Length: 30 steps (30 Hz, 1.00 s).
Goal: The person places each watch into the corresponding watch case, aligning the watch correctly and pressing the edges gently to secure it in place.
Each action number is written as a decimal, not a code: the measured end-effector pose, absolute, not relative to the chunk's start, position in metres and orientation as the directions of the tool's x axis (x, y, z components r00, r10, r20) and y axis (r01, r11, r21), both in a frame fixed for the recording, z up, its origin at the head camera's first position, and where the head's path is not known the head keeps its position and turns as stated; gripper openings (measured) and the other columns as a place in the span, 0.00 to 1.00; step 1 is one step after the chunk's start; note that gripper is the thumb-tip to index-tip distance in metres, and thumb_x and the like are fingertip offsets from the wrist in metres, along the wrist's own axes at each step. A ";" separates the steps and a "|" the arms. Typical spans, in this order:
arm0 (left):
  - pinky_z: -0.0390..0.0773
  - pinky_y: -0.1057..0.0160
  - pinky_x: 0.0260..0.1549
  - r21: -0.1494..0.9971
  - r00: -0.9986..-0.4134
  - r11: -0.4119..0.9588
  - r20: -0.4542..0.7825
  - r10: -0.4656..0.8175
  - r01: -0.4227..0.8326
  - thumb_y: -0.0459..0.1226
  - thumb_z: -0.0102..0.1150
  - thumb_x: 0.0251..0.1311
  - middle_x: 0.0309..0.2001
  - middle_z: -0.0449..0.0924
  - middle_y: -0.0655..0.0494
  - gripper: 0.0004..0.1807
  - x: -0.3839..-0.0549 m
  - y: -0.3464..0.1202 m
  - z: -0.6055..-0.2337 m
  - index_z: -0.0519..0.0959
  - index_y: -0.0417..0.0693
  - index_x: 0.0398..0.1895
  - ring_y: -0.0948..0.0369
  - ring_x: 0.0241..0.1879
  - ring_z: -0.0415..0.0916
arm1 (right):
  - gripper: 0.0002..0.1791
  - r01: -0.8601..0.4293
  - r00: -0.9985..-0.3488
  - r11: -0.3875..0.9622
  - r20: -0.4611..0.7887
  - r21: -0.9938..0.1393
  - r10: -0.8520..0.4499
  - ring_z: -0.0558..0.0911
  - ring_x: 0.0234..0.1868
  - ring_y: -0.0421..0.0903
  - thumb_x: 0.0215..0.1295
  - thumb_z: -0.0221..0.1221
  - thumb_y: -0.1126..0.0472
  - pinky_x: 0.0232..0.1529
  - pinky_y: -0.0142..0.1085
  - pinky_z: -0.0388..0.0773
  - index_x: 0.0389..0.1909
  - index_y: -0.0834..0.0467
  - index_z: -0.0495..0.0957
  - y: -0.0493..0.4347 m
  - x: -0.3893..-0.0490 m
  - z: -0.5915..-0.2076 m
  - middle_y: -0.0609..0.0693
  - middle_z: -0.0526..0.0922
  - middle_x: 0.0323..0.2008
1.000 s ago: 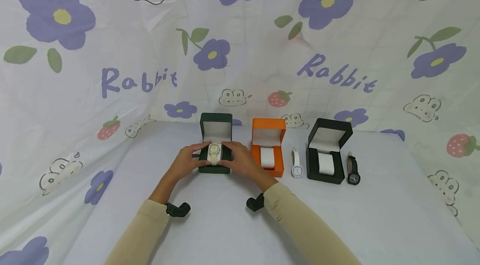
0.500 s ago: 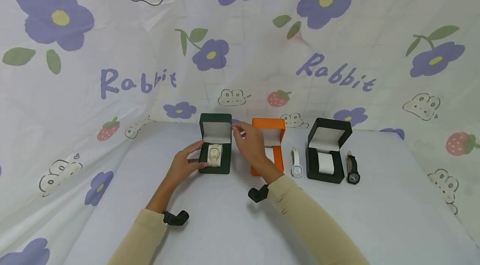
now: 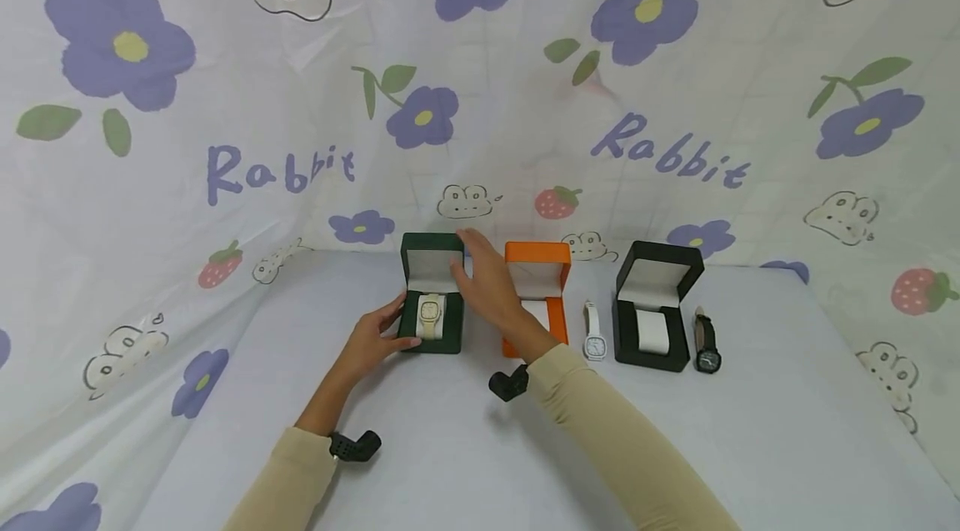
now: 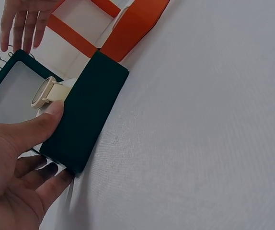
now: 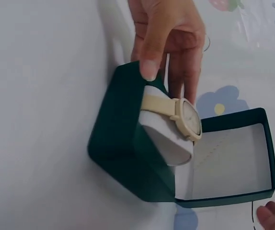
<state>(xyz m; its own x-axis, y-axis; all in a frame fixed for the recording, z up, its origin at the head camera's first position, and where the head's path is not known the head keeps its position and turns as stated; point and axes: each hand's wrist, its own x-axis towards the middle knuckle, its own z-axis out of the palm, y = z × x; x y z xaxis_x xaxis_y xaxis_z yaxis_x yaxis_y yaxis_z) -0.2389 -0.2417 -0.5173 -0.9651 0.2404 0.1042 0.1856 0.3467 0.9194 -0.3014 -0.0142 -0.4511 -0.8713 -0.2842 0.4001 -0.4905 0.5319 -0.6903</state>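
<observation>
A green watch box (image 3: 453,339) stands with its lid (image 5: 228,198) raised. Inside, a cream watch (image 3: 430,314) is wrapped round a white cushion (image 5: 168,143). My left hand (image 3: 369,341) holds the box at its left side, thumb (image 4: 49,122) on the front edge and the other fingers against the side wall. Beside the lid's right edge is my right hand (image 3: 486,277), its fingers extended; in the left wrist view those fingertips (image 4: 25,36) come close to the lid. Whether they touch it I cannot tell.
An orange watch box (image 3: 558,323), partly behind my right hand, stands open with a white cushion. Right of it lie a white watch (image 3: 594,335), an open black watch box (image 3: 678,348) with a white cushion, and a black watch (image 3: 706,343). A patterned cloth (image 3: 487,156) hangs behind.
My right hand has left the right side of the green box's base and moved up beside its lid, fingers straightening. The left hand has stayed on the box, whose lid remains raised.
</observation>
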 end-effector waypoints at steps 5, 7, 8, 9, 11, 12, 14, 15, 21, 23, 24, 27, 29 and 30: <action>0.63 0.40 0.68 0.927 -0.969 0.334 0.097 0.228 0.171 0.28 0.72 0.57 0.75 0.55 0.32 0.47 -0.239 -0.241 -0.516 0.56 0.29 0.76 0.36 0.72 0.57 | 0.34 -0.434 -0.899 0.536 0.305 -0.724 -0.315 0.58 0.78 0.51 0.78 0.55 0.54 0.77 0.46 0.55 0.78 0.61 0.58 -0.016 -0.305 -0.449 0.57 0.58 0.78; 0.63 0.42 0.69 0.928 -0.970 0.334 0.092 0.225 0.165 0.28 0.72 0.57 0.75 0.55 0.32 0.47 -0.243 -0.242 -0.522 0.56 0.29 0.76 0.37 0.72 0.58 | 0.34 -0.422 -0.903 0.528 0.286 -0.737 -0.322 0.58 0.78 0.51 0.78 0.54 0.53 0.77 0.45 0.56 0.78 0.61 0.56 -0.016 -0.307 -0.449 0.58 0.58 0.78; 0.62 0.43 0.70 0.930 -0.971 0.330 0.089 0.222 0.160 0.28 0.72 0.57 0.75 0.55 0.32 0.47 -0.246 -0.243 -0.527 0.55 0.29 0.76 0.37 0.72 0.58 | 0.35 -0.413 -0.905 0.517 0.276 -0.749 -0.324 0.58 0.78 0.51 0.78 0.54 0.53 0.76 0.45 0.58 0.79 0.61 0.56 -0.016 -0.308 -0.449 0.58 0.58 0.78; 0.62 0.44 0.70 0.932 -0.972 0.328 0.082 0.219 0.153 0.29 0.72 0.57 0.75 0.55 0.33 0.48 -0.248 -0.244 -0.532 0.55 0.29 0.76 0.38 0.73 0.58 | 0.35 -0.402 -0.908 0.507 0.262 -0.762 -0.326 0.58 0.78 0.51 0.79 0.53 0.52 0.76 0.45 0.59 0.79 0.61 0.55 -0.016 -0.308 -0.450 0.57 0.58 0.78; 0.63 0.47 0.70 0.940 -0.974 0.314 0.067 0.217 0.135 0.29 0.72 0.57 0.75 0.55 0.33 0.48 -0.252 -0.247 -0.541 0.54 0.30 0.77 0.40 0.73 0.58 | 0.35 -0.381 -0.912 0.492 0.232 -0.783 -0.337 0.58 0.78 0.50 0.79 0.52 0.51 0.76 0.45 0.59 0.79 0.60 0.53 -0.016 -0.309 -0.451 0.56 0.57 0.78; 0.64 0.48 0.70 0.944 -0.975 0.306 0.061 0.216 0.127 0.29 0.72 0.57 0.76 0.55 0.34 0.48 -0.254 -0.248 -0.545 0.54 0.30 0.77 0.41 0.73 0.58 | 0.36 -0.371 -0.914 0.487 0.218 -0.791 -0.342 0.57 0.78 0.50 0.80 0.51 0.51 0.76 0.45 0.59 0.80 0.61 0.52 -0.017 -0.310 -0.451 0.56 0.57 0.78; 0.64 0.49 0.69 0.953 -0.975 0.283 0.046 0.216 0.107 0.28 0.71 0.58 0.76 0.54 0.33 0.48 -0.256 -0.250 -0.550 0.52 0.30 0.77 0.41 0.73 0.57 | 0.37 -0.346 -0.920 0.486 0.188 -0.802 -0.345 0.57 0.78 0.51 0.80 0.50 0.50 0.76 0.46 0.58 0.80 0.61 0.50 -0.017 -0.310 -0.452 0.56 0.55 0.79; 0.65 0.50 0.69 0.957 -0.976 0.274 0.037 0.214 0.097 0.28 0.71 0.58 0.75 0.55 0.33 0.48 -0.255 -0.250 -0.550 0.52 0.30 0.77 0.41 0.73 0.58 | 0.37 -0.337 -0.922 0.492 0.176 -0.803 -0.345 0.57 0.78 0.51 0.81 0.49 0.50 0.77 0.46 0.56 0.81 0.61 0.48 -0.017 -0.310 -0.453 0.56 0.55 0.79; 0.67 0.48 0.66 0.963 -0.977 0.260 0.018 0.215 0.075 0.27 0.70 0.59 0.74 0.56 0.31 0.47 -0.258 -0.249 -0.552 0.52 0.29 0.77 0.40 0.72 0.60 | 0.37 -0.306 -0.933 0.512 0.147 -0.803 -0.328 0.65 0.73 0.55 0.81 0.48 0.49 0.73 0.49 0.64 0.80 0.63 0.48 -0.017 -0.311 -0.454 0.62 0.57 0.77; 0.67 0.46 0.66 0.963 -0.975 0.259 0.012 0.221 0.070 0.26 0.69 0.59 0.74 0.56 0.29 0.47 -0.258 -0.248 -0.552 0.52 0.27 0.76 0.38 0.72 0.60 | 0.37 -0.298 -0.935 0.503 0.143 -0.811 -0.324 0.67 0.72 0.56 0.81 0.48 0.48 0.72 0.49 0.67 0.80 0.64 0.50 -0.017 -0.311 -0.454 0.62 0.58 0.75; 0.66 0.46 0.66 0.965 -0.975 0.256 0.008 0.223 0.066 0.25 0.68 0.59 0.73 0.56 0.28 0.47 -0.259 -0.248 -0.552 0.51 0.26 0.76 0.38 0.71 0.59 | 0.36 -0.298 -0.935 0.495 0.146 -0.816 -0.322 0.68 0.71 0.57 0.81 0.48 0.48 0.71 0.49 0.68 0.79 0.64 0.52 -0.016 -0.311 -0.455 0.62 0.60 0.75; 0.68 0.46 0.65 0.966 -0.975 0.252 -0.005 0.221 0.052 0.25 0.68 0.60 0.73 0.56 0.29 0.46 -0.259 -0.246 -0.550 0.51 0.26 0.76 0.38 0.71 0.60 | 0.34 -0.304 -0.935 0.472 0.165 -0.827 -0.314 0.71 0.68 0.56 0.80 0.49 0.48 0.68 0.48 0.73 0.77 0.64 0.57 -0.015 -0.311 -0.456 0.61 0.65 0.72; 0.69 0.48 0.65 0.967 -0.977 0.252 -0.013 0.214 0.042 0.26 0.69 0.59 0.74 0.57 0.31 0.47 -0.258 -0.247 -0.550 0.52 0.28 0.77 0.40 0.71 0.61 | 0.32 -0.309 -0.935 0.450 0.181 -0.838 -0.306 0.74 0.67 0.55 0.80 0.50 0.49 0.66 0.47 0.75 0.75 0.62 0.60 -0.015 -0.311 -0.458 0.61 0.68 0.70; 0.70 0.49 0.65 0.968 -0.978 0.247 -0.019 0.208 0.034 0.26 0.70 0.59 0.74 0.58 0.32 0.47 -0.258 -0.247 -0.549 0.53 0.30 0.77 0.41 0.71 0.62 | 0.31 -0.312 -0.934 0.436 0.188 -0.844 -0.304 0.75 0.66 0.55 0.80 0.51 0.49 0.65 0.46 0.76 0.74 0.62 0.61 -0.015 -0.311 -0.458 0.61 0.70 0.69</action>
<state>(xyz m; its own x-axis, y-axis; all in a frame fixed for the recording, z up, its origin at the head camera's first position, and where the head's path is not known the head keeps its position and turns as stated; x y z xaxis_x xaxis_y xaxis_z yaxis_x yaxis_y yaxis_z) -0.2582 -0.2469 -0.5494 -0.9779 0.2083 -0.0190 0.0339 0.2473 0.9683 -0.3114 -0.0147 -0.4585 -0.9338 -0.3043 0.1884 -0.3125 0.4365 -0.8437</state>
